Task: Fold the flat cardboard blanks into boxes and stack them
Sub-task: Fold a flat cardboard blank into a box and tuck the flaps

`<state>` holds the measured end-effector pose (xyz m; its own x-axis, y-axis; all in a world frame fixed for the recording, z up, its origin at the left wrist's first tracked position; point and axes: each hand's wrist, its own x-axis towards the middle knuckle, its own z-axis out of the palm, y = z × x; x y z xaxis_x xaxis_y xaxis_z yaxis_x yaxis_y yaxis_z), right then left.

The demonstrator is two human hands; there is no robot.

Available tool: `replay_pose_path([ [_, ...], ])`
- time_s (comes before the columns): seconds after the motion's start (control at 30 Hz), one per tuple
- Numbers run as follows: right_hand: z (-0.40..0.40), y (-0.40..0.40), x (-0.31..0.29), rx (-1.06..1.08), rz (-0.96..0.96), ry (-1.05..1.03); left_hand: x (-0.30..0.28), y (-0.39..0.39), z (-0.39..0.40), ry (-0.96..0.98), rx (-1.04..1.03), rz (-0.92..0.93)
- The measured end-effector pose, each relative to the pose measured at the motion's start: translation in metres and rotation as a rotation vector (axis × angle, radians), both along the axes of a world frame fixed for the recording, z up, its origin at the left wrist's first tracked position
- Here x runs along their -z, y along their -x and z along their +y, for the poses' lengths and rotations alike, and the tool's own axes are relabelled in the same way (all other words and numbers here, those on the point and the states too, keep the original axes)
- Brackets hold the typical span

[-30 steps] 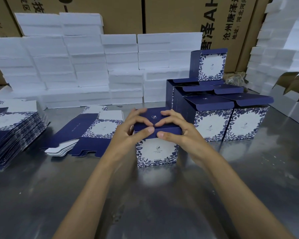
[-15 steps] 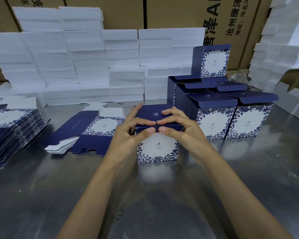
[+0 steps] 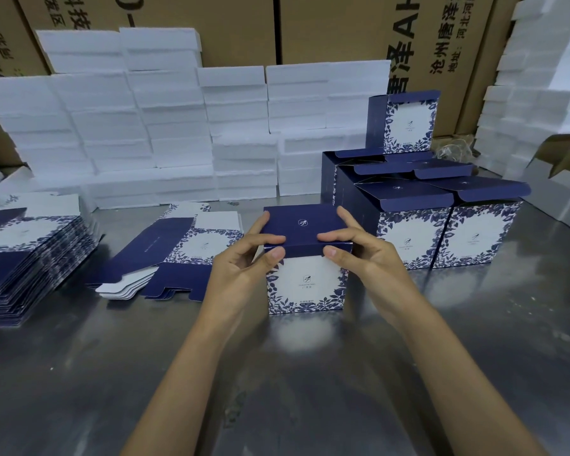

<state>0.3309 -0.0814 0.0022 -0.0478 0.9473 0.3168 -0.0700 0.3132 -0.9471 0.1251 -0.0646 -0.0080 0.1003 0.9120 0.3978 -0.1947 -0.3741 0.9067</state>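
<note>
A folded blue-and-white floral box (image 3: 306, 284) stands on the steel table (image 3: 277, 373) in the middle. My left hand (image 3: 244, 258) pinches the navy lid's front left edge between thumb and fingers. My right hand (image 3: 362, 251) pinches the front right edge the same way. The lid lies flat on top. Several finished boxes (image 3: 441, 232) with lids ajar stand to the right, one more box (image 3: 405, 123) stacked on top. Flat blanks (image 3: 178, 248) lie left of the box, and a thick pile of blanks (image 3: 23, 255) sits at the far left.
White foam blocks (image 3: 178, 133) are stacked along the back and at the right (image 3: 540, 110). Brown shipping cartons (image 3: 343, 28) stand behind them. An open brown carton (image 3: 566, 172) sits at the right edge.
Both hands have slid apart along the lid's front edge, from touching at the centre to the two corners. The lid sits flatter on the box.
</note>
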Motion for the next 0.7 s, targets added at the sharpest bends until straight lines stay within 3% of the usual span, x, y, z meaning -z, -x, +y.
replay_pose_path([
  [0.17, -0.007, -0.004, 0.004, 0.126, -0.089, 0.086, 0.008, 0.003, -0.003, 0.025, -0.043, 0.169],
  [0.33, -0.008, 0.002, -0.003, 0.196, -0.391, 0.194, 0.013, -0.009, -0.004, 0.096, -0.17, 0.391],
  [0.53, 0.033, -0.005, -0.103, 0.159, -0.477, 0.058, -0.074, -0.03, 0.035, -0.098, -0.41, 0.467],
  [0.7, 0.103, -0.05, -0.172, 0.348, -0.637, 0.043, -0.143, -0.089, 0.109, -0.161, -0.372, 0.577],
])
